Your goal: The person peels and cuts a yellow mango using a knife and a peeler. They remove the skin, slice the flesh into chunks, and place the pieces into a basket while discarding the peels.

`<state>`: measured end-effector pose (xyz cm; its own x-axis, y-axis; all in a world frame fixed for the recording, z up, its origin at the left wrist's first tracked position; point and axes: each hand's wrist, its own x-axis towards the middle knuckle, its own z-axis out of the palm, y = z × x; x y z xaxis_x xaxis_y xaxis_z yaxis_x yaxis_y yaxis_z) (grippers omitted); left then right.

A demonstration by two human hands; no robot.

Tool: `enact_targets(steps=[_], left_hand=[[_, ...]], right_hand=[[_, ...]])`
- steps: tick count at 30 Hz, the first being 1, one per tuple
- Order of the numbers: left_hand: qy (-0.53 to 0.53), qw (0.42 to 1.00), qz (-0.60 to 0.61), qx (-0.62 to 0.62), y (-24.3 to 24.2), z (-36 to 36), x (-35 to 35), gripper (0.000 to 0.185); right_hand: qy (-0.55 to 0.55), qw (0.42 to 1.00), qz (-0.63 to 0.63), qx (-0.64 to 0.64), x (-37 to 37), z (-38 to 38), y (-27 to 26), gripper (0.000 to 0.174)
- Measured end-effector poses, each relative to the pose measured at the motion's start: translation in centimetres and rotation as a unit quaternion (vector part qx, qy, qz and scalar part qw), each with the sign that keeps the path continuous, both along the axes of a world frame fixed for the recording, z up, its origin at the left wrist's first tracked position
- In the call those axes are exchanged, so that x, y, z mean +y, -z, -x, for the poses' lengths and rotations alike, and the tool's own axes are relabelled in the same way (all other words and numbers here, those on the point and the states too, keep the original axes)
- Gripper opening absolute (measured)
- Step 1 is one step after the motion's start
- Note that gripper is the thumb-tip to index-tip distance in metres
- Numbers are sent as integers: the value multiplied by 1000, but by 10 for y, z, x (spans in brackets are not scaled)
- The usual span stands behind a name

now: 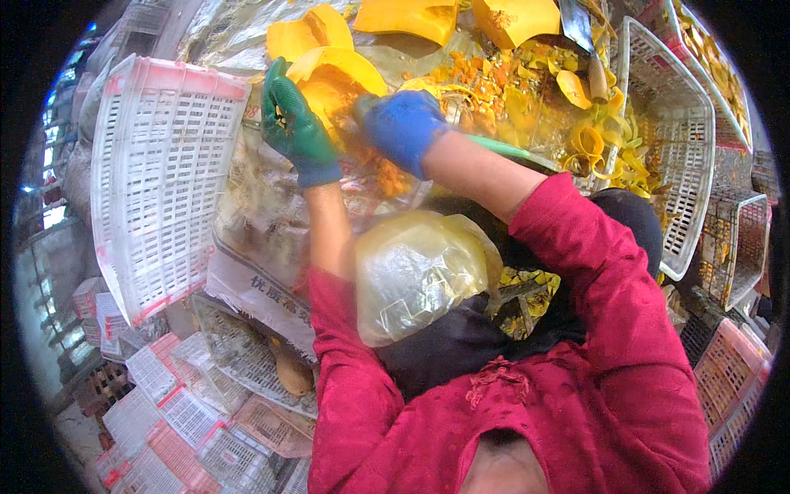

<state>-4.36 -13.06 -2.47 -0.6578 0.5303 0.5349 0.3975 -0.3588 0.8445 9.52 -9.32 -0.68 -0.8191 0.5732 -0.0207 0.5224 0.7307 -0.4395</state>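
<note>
My left hand (pixel 300 126), in a green-coated glove with pale bits stuck to it, is at the left side of a hollow orange pumpkin piece (pixel 339 74) and steadies it. My right hand (pixel 404 126), in a blue glove, is blurred at the hollow of the same piece. Its fingertips are hidden, and I cannot make out whether it holds a tool. Orange pulp (pixel 392 178) lies below the right hand. A light green handle (pixel 498 146) shows beside my right wrist, partly covered by it. A yellowish plastic sheet (pixel 419 278) covers my lap.
More pumpkin pieces (pixel 407 18) lie along the far side. Peelings and pulp (pixel 512 92) spread to the right, with a wooden-handled blade (pixel 580 34) among them. A white plastic crate (pixel 166 179) stands at left, another crate (pixel 679 154) at right. Several crates (pixel 185 420) fill the lower left.
</note>
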Motion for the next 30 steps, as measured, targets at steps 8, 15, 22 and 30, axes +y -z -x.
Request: enact_targets(steps=[8,15,22,30], left_hand=[[-11,1000,-17,4,1,4,4,39],[-32,999,-1,35,-5,-3,3,36],[-27,1000,-10,-6,-3,-11,2,36],[-48,998,-18,38,1,-12,4,35]], right_hand=[[55,986,-154,28,5,37,4,27],[26,993,-95,-69,2,28,28,28],[-8,981,-183,-67,5,23,-13,20],[32,986,-58,-155,-8,26,32,24]])
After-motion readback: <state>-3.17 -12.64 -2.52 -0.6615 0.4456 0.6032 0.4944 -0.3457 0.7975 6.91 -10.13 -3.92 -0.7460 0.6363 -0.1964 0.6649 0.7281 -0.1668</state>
